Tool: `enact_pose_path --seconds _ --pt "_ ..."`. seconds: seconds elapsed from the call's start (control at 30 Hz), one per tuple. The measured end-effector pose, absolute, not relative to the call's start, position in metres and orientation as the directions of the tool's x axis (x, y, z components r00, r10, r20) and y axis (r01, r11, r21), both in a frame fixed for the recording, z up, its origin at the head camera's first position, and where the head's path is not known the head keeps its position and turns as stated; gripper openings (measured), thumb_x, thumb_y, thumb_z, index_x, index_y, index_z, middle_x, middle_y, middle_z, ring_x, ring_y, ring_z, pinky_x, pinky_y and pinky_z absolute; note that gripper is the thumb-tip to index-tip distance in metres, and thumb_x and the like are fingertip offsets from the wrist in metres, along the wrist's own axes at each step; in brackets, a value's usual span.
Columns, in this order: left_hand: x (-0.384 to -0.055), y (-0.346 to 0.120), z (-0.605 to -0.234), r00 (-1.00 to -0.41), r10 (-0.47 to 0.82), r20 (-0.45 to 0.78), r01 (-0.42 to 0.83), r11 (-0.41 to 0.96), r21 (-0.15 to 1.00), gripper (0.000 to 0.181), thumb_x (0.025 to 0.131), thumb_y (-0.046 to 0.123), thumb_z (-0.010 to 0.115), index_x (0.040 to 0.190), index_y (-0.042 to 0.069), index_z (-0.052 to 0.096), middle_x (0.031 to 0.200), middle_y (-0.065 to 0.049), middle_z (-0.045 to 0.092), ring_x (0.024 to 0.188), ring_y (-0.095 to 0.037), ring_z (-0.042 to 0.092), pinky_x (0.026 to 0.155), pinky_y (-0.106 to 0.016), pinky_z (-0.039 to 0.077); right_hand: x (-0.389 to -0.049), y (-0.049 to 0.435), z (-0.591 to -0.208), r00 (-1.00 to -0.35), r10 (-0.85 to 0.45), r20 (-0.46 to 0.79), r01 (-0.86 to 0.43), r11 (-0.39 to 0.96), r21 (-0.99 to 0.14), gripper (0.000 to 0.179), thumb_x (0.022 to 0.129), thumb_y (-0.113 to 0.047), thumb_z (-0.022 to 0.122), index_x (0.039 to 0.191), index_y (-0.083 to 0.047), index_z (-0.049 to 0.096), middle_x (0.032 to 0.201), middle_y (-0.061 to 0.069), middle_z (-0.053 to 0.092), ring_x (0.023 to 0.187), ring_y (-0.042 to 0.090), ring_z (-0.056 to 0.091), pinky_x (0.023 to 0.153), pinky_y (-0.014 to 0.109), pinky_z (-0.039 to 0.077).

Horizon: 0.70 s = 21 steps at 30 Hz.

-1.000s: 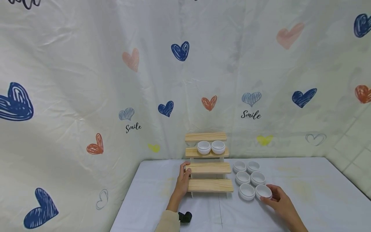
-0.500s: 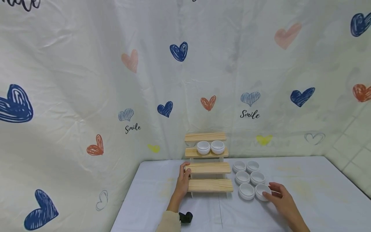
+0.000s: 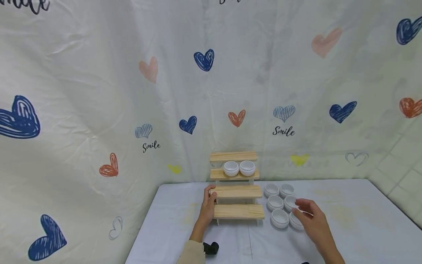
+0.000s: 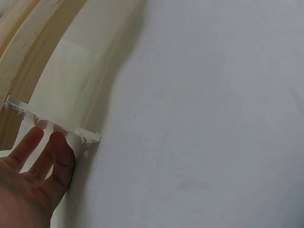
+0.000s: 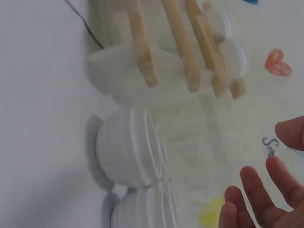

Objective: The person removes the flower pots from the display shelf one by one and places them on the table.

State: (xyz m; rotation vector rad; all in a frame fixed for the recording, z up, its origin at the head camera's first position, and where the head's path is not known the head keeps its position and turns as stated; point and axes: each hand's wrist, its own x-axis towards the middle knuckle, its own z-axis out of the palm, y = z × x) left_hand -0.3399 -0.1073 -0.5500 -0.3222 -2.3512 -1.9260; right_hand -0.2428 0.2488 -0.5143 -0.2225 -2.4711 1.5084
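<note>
A tiered stand with pale wooden boards [image 3: 237,191] and clear side supports stands mid-table. My left hand [image 3: 207,205] grips its left end at the second board from the front. In the left wrist view, curled fingers [image 4: 59,164] sit against the clear side panel. Two white bowls [image 3: 231,168] rest on the board below the top one. Right of the stand, several more white bowls [image 3: 279,219] are set in two columns. Above the front right bowl [image 3: 294,223] my right hand [image 3: 314,223] hovers, thumb and fingers spread, with nothing between them in the right wrist view.
A white cloth covers the table [image 3: 329,234]. Behind it hangs a white curtain [image 3: 247,73] printed with hearts. Beside the left sleeve lies a small black object [image 3: 211,248].
My right hand has let go of the front right bowl and risen a little, forward and left over it. The left hand keeps its grip on the stand.
</note>
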Motion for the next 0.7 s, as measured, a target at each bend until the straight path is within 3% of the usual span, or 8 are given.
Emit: enact_pose_path --seconds 0.13,0.27,0.53,0.7 --pt "-0.338 -0.107 -0.550 -0.976 0.097 0.196 0.212 0.203 0.956 0.036 0.113 0.032 0.035 0.146 0.018 0.040 0.150 -0.014 0.047 0.135 -0.035 0.046 0.108 -0.056 0.040 -0.247 0.220 -0.505 -0.975 0.154 0.163 -0.072 0.471 -0.879 0.045 0.099 -0.030 0.068 0.134 -0.005 0.057 0.133 0.015 0.063 0.107 -0.001 0.055 0.087 0.010 0.045" --pt "-0.338 -0.107 -0.549 -0.977 0.090 0.192 0.207 0.210 0.955 0.033 0.113 0.033 0.035 0.144 0.024 0.041 0.145 -0.012 0.050 0.129 -0.030 0.049 0.106 -0.051 0.041 -0.256 0.194 -0.502 -0.974 0.064 0.219 -0.164 0.472 -0.866 0.039 0.097 -0.024 0.071 0.128 -0.003 0.060 0.127 0.014 0.065 0.113 0.021 0.061 0.092 0.023 0.050" --pt "-0.346 -0.106 -0.561 -0.976 0.090 0.198 0.211 0.180 0.961 0.036 0.113 0.031 0.033 0.146 0.017 0.039 0.161 -0.015 0.036 0.154 -0.042 0.024 0.121 -0.064 0.022 -0.283 0.170 -0.495 -0.952 0.006 0.305 -0.272 0.439 -0.857 0.036 0.095 -0.013 0.071 0.126 -0.001 0.059 0.122 0.018 0.065 0.108 0.028 0.064 0.088 0.022 0.052" --pt "-0.359 -0.104 -0.581 -0.974 0.065 0.216 0.224 0.171 0.959 0.042 0.112 0.039 0.033 0.149 0.019 0.038 0.163 -0.014 0.033 0.153 -0.043 0.026 0.118 -0.065 0.028 -0.302 0.163 -0.486 -0.941 0.031 0.336 -0.285 0.459 -0.841 0.039 0.095 -0.012 0.070 0.129 -0.001 0.055 0.126 0.020 0.062 0.112 0.032 0.062 0.094 0.031 0.052"
